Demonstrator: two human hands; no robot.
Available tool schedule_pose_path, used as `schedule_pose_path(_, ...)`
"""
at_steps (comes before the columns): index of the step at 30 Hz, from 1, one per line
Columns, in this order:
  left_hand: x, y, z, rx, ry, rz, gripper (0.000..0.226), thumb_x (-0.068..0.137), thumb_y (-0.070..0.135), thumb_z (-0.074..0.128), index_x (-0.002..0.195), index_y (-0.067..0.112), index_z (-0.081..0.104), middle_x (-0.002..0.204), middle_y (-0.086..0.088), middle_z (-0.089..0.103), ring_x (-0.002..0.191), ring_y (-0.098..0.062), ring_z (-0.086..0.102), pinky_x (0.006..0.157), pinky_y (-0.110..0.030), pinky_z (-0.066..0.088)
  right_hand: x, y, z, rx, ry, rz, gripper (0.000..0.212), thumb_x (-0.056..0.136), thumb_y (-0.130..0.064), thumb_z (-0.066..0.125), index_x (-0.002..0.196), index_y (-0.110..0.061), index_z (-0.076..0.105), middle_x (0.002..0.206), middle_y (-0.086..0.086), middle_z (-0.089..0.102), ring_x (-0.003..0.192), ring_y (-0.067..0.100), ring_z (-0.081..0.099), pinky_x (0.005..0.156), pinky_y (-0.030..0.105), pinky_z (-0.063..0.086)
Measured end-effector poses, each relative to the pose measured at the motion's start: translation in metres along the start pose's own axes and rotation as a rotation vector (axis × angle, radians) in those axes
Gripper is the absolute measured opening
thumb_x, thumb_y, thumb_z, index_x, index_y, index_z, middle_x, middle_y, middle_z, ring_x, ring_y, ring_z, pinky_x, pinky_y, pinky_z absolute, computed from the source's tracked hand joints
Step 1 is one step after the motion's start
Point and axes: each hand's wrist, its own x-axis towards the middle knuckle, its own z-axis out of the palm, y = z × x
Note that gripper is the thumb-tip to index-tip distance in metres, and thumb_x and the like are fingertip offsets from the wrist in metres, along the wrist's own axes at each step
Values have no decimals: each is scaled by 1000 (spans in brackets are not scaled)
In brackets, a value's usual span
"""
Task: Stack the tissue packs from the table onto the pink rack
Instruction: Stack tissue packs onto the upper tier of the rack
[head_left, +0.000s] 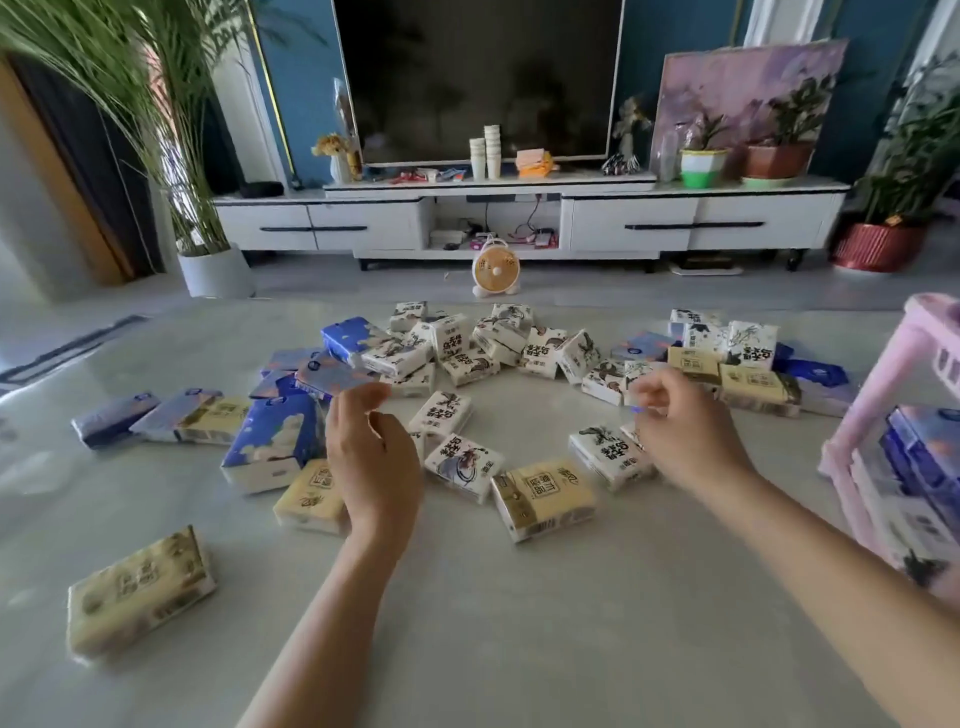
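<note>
Barely started, by the looks of it. Dozens of tissue packs are scattered over the tabletop, while the pink rack at the right edge holds only a few. The left hand and right hand hover over the pile, fingers loosely curled, both gripping nothing. Most of the work's left.

A pale marble-look table fills the near scene. Dozens of tissue packs lie scattered across its far half: blue ones left, white illustrated ones centre, cream ones among them. One cream pack lies alone near left.
</note>
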Motion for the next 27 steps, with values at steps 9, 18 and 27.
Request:
schedule_pose_path(9, -10, -5, 8, -8, -148, 80, 30, 75, -16, 44, 94, -1, 62, 93, -13, 60, 80, -16, 52, 69, -16, 35, 69, 51, 9, -443, -76, 295, 51, 72, -36, 66, 118, -23, 47, 108, 3, 59, 105, 28, 54, 95, 45, 44)
schedule_pose_path(18, -28, 6, 14, 42, -315, 214, 23, 73, -5, 46, 90, -2, 62, 90, -13, 61, 70, -18, 49, 61, -12, 22, 71, 25, -13, -444, -246, 462, 53, 71, -22, 69, 120, -10, 53, 78, 2, 54, 68, 13, 52, 77, 30, 53)
schedule_pose_path(27, -24, 1, 16, 33, -299, 177, 23, 75, -2, 45, 88, 0, 63, 91, -12, 62, 64, -14, 43, 58, -17, 20, 129, -2, 3, -216, 98, 221, 59, 72, -27, 72, 118, -7, 43, 101, 4, 53, 79, 19, 54, 69, 29, 45)
